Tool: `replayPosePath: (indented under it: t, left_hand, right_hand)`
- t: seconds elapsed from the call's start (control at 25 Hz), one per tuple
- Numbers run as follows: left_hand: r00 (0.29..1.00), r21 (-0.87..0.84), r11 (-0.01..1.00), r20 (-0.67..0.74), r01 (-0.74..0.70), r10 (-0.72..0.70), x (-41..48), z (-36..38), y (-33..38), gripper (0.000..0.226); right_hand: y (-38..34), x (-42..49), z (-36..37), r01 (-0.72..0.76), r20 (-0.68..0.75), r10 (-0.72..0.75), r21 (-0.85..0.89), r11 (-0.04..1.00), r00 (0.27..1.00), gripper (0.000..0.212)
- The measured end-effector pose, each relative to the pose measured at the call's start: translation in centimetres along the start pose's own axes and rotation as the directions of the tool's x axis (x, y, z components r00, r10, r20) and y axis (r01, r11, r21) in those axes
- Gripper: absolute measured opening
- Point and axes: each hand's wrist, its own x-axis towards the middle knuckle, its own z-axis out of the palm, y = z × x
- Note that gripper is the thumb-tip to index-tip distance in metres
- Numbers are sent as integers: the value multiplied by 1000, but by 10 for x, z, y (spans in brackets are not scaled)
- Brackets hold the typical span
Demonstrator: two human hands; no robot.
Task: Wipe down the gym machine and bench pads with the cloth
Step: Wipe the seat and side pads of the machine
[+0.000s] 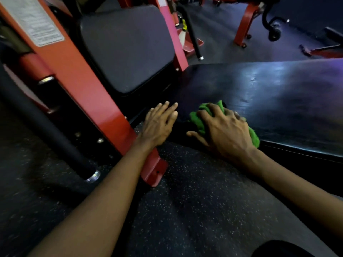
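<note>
Pressing down on a bunched green cloth (201, 117), the right hand (224, 130) has its fingers spread and bent over the fabric, gripping it, with the thumb stretched out to the left. The cloth sits on the black bench pad (278, 97), at the pad's left end and close to its near edge. Green folds show ahead of the fingers and behind the heel of the hand.

The left hand (159, 125) is just beside the cloth, apart from it, palm down at the pad's left corner. Its fingers are straight and held nearly together, and it holds nothing. That corner is so dark that I cannot tell whether the palm bears on the pad.

To the left of this hand a red frame (89, 86) slants down to a foot plate on the speckled floor (194, 201). A white label (37, 21), too blurred to read, is stuck high on the frame. Behind the frame a second black pad (126, 49) stands tilted, its lower edge near the bench pad's far left corner. A black padded bar (46, 125) with a metal end cap runs diagonally at the far left. Past the tilted pad, a pale bottle (182, 34) with a yellow top stands on a red base. More red equipment (245, 25) stands well beyond the far edge of the bench pad.
</note>
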Motion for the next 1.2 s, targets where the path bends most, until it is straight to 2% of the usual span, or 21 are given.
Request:
replayPosePath:
  t: [0.16,0.28,0.44,0.6,0.8,0.92,1.04,1.2]
  left_hand:
    - [999,1,1000,54,-2,2,0,-6,-4,48]
    - [997,-42,999,73,1,2,-2,-10,-5,48]
    - [992,-75,992,76,105,-99,-4,-12,-15,50]
    - [989,-76,992,115,96,-87,-4,-17,-23,49]
    - [990,-57,996,128,70,-62,-2,-20,-22,48]
    - [989,-42,997,138,61,-55,0,-25,-24,48]
    - [993,52,999,116,13,-19,10,-38,-22,47]
    - [996,244,967,-22,-80,88,57,-85,-28,47]
  right_hand:
    - [-29,50,3,-67,214,72,-29,997,974,85]
    - [-23,49,-10,-39,277,27,37,999,960,80]
    - [1,11,-30,16,251,-20,19,1000,968,69]
    - [-13,23,-15,77,162,-72,-27,997,984,64]
    - [-52,77,4,7,238,-25,78,997,971,57]
    - [-49,73,1,42,234,-71,129,991,970,58]
    - [-41,57,0,101,184,-115,85,991,976,57]
    - [-56,69,4,52,175,-69,100,994,982,54]
